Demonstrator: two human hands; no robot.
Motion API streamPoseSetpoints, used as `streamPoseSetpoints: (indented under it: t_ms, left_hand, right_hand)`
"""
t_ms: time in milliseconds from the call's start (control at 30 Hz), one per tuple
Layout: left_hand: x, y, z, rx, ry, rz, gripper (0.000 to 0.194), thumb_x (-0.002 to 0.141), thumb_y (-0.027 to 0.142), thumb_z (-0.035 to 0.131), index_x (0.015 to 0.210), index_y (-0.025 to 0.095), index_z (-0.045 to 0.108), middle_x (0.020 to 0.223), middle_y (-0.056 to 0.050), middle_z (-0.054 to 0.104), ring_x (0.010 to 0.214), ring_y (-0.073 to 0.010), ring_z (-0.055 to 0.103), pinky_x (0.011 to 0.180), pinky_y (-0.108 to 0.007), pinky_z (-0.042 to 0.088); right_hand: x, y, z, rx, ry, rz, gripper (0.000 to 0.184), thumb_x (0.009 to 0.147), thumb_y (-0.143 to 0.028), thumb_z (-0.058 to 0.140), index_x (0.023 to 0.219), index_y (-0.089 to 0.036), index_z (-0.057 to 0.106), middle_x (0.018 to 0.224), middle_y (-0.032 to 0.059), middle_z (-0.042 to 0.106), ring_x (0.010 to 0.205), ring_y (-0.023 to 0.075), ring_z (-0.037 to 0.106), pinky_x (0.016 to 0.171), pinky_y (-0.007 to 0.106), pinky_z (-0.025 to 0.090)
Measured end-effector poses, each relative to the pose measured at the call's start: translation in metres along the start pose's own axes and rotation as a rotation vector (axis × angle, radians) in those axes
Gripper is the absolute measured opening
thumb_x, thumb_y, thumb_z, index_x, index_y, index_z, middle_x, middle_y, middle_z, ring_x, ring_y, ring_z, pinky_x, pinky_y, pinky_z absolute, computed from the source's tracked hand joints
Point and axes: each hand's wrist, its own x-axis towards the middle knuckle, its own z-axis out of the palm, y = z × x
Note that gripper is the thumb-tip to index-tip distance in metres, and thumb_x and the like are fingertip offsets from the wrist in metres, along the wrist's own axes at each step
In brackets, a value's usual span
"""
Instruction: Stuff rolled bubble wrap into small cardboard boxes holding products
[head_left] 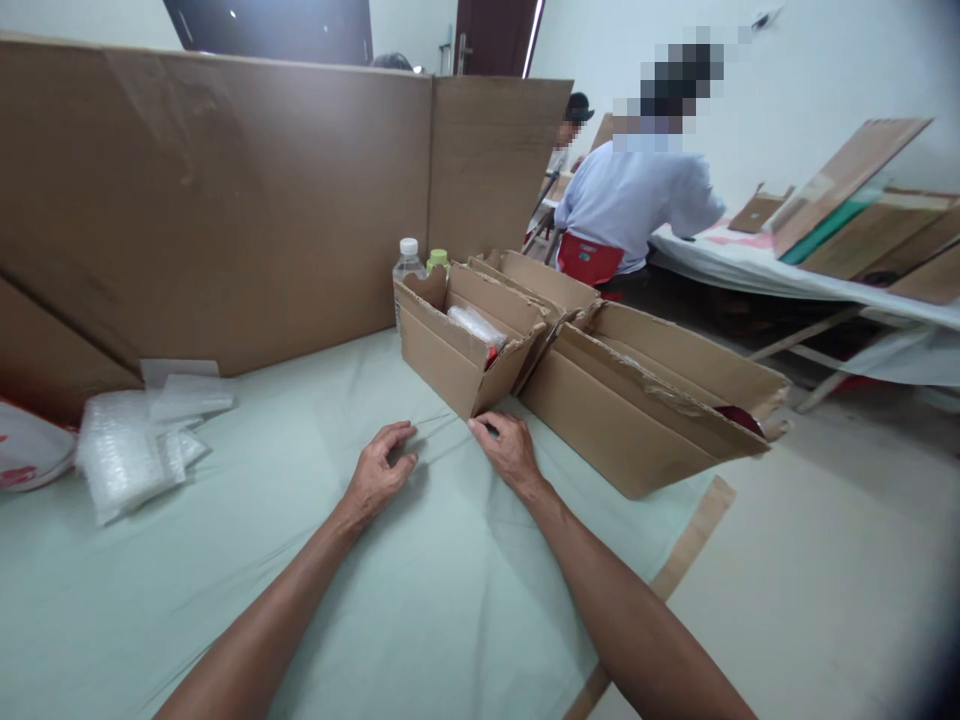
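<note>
My left hand [381, 468] hovers at or rests on the pale green cloth [420, 570], its thumb and fingers apart and nothing between them. To its right, my right hand [510, 450] is at the near bottom corner of a small cardboard box [442, 355]. Its fingers are loosely bent, with a gap behind the thumb; nothing shows in it, and whether it touches the box is unclear. Inside that box lie a clear plastic-wrapped item [476, 328] and something red. A longer open cardboard box [600, 415] stands just right of this hand, with a dark red item [741, 420] inside.
Clear bubble-wrap pouches [124, 455] lie at the left beside a white and red item [30, 450]. Tall cardboard panels [262, 200] border the far side. A white-capped bottle [408, 260] stands behind the small box. A co-worker [637, 195] sits beyond, at another table [750, 260].
</note>
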Motion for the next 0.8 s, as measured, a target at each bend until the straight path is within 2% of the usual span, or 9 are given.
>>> streamPoseSetpoints:
  t_ms: [167, 333, 433, 567, 700, 800]
  left_hand:
    - [-0.001, 0.001, 0.0, 0.029, -0.001, 0.023, 0.034, 0.079, 0.023, 0.06, 0.111, 0.017, 0.07, 0.13, -0.013, 0.064, 0.117, -0.0269, 0.062, 0.1, -0.044, 0.052]
    - [-0.001, 0.002, 0.003, 0.059, 0.003, 0.04, 0.033, 0.08, 0.021, 0.057, 0.111, 0.016, 0.07, 0.128, -0.014, 0.064, 0.116, -0.0256, 0.064, 0.099, -0.043, 0.053]
    - [-0.009, 0.006, 0.003, 0.099, 0.003, 0.056, 0.035, 0.08, 0.017, 0.055, 0.111, 0.016, 0.069, 0.128, -0.014, 0.065, 0.118, -0.0255, 0.063, 0.101, -0.043, 0.052]
    - [-0.042, 0.017, -0.005, 0.202, -0.032, 0.098, 0.038, 0.076, 0.011, 0.056, 0.111, 0.019, 0.07, 0.128, -0.012, 0.066, 0.121, -0.0257, 0.06, 0.106, -0.045, 0.048]
    - [-0.096, 0.028, -0.02, 0.338, -0.085, 0.131, 0.043, 0.072, 0.006, 0.058, 0.111, 0.018, 0.069, 0.131, -0.014, 0.064, 0.128, -0.0298, 0.055, 0.111, -0.05, 0.044]
    - [-0.136, 0.034, -0.032, 0.472, -0.163, 0.157, 0.042, 0.077, 0.007, 0.056, 0.116, 0.016, 0.066, 0.14, -0.015, 0.059, 0.136, -0.0306, 0.048, 0.113, -0.052, 0.04]
  right_hand:
    - [0.003, 0.005, 0.003, -0.018, 0.015, 0.0, 0.028, 0.092, -0.036, 0.053, 0.074, -0.023, 0.071, 0.079, 0.0035, 0.075, 0.079, 0.0207, 0.066, 0.076, 0.03, 0.045]
    - [0.005, 0.009, 0.004, -0.017, 0.025, 0.0, 0.028, 0.091, -0.036, 0.051, 0.08, -0.023, 0.073, 0.084, 0.0049, 0.077, 0.082, 0.022, 0.067, 0.077, 0.031, 0.047]
    - [0.007, 0.011, 0.003, 0.003, 0.022, -0.005, 0.032, 0.09, -0.039, 0.049, 0.081, -0.021, 0.074, 0.086, 0.0065, 0.077, 0.081, 0.0231, 0.068, 0.075, 0.032, 0.049]
    - [0.01, 0.012, 0.002, 0.044, 0.009, -0.02, 0.037, 0.088, -0.046, 0.049, 0.081, -0.021, 0.075, 0.086, 0.0078, 0.077, 0.078, 0.0239, 0.068, 0.073, 0.033, 0.05]
    - [0.013, 0.011, 0.002, 0.072, 0.004, -0.027, 0.04, 0.084, -0.053, 0.051, 0.08, -0.021, 0.075, 0.084, 0.0087, 0.077, 0.077, 0.025, 0.069, 0.073, 0.034, 0.051]
    - [0.014, 0.012, 0.002, 0.064, 0.007, -0.017, 0.042, 0.081, -0.055, 0.051, 0.079, -0.02, 0.075, 0.082, 0.0099, 0.077, 0.076, 0.026, 0.068, 0.071, 0.035, 0.051]
